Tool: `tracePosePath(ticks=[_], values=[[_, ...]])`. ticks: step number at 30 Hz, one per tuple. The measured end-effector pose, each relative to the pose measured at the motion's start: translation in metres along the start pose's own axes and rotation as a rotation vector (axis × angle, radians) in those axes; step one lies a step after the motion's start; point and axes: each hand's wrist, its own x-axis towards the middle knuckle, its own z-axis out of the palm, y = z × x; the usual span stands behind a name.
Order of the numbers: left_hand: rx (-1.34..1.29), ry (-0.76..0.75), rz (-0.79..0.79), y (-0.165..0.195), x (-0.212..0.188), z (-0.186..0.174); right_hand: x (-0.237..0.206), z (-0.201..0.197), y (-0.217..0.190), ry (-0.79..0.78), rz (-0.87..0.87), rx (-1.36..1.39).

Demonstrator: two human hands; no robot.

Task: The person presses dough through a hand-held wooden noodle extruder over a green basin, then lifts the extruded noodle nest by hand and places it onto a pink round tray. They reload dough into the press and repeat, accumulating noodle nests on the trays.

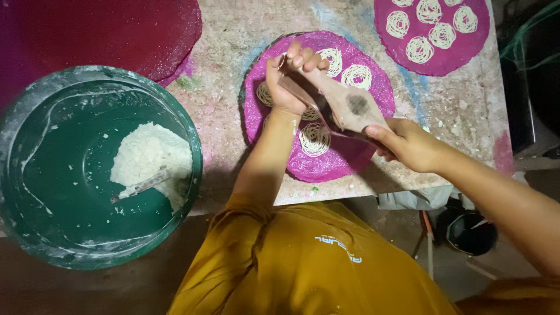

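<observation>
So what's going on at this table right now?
A person in a mustard shirt holds a wooden press in both hands over a round pink mat, the left hand gripping its far end and the right hand its near end. Several pale noodle coils already lie on that mat. A second pink mat with more coils sits farther right. A green tub at the left holds white dough.

table (466,105): worn, powder-stained, pale | floor (513,256): dark, dim | light: low
</observation>
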Motion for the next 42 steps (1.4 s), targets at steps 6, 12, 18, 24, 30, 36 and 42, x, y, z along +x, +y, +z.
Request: tracePosePath(ticks=[6, 12, 18, 24, 30, 36, 42], values=[[0.747, 0.588, -0.485, 0.022, -0.020, -0.001, 0.000, 0.003, 0.015, -0.011, -0.066, 0.111], [1.021, 0.480, -0.825, 0.014, -0.070, -0.038, 0.009, 0.005, 0.037, 0.067, -0.129, 0.138], [1.733, 0.263, -0.782, 0.022, -0.093, -0.013, 0.019, 0.009, 0.066, 0.173, -0.190, 0.252], [2.351, 0.091, -0.626, 0.034, -0.108, 0.047, -0.015, 0.003, 0.093, 0.044, -0.283, 0.446], [0.082, 0.155, -0.380, -0.024, -0.060, 0.042, -0.054, 0.016, 0.083, -0.319, 0.089, 0.659], [-0.132, 0.131, -0.212, -0.076, -0.034, 0.010, -0.064, -0.009, 0.068, -0.036, 0.118, 0.052], [-0.050, 0.111, -0.181, -0.066, -0.030, -0.016, -0.049, 0.012, 0.072, 0.091, 0.037, 0.028]])
